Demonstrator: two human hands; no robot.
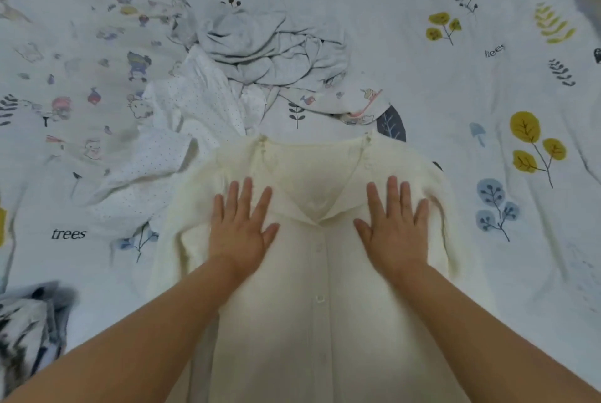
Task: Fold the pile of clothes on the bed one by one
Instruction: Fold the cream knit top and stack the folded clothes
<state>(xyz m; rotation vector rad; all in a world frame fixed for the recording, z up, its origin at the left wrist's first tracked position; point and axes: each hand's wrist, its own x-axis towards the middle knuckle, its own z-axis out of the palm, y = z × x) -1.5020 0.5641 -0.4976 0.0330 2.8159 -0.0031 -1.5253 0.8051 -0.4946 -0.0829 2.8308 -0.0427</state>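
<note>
I'm smoothing the cream fuzzy button-front cardigan (pixel 320 272), lying face-up on the bed just in front of me. Left hand (pixel 240 223) and right hand (pixel 395 223) are both flat on its chest, fingers spread, gripping nothing. I'm judging the best move is sweeping outward to the sleeves before folding them in. The bed's white tree-print sheet (pixel 487 93) is looking soft, so creases may return. The unfolded grey and white pile (pixel 260 58) is sitting beyond the collar.

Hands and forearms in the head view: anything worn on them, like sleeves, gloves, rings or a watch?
Nothing worn shows. The left hand and right hand are bare, with no gloves, rings or watch visible. Both forearms are bare to the frame's lower edge; no sleeve is visible.
</note>
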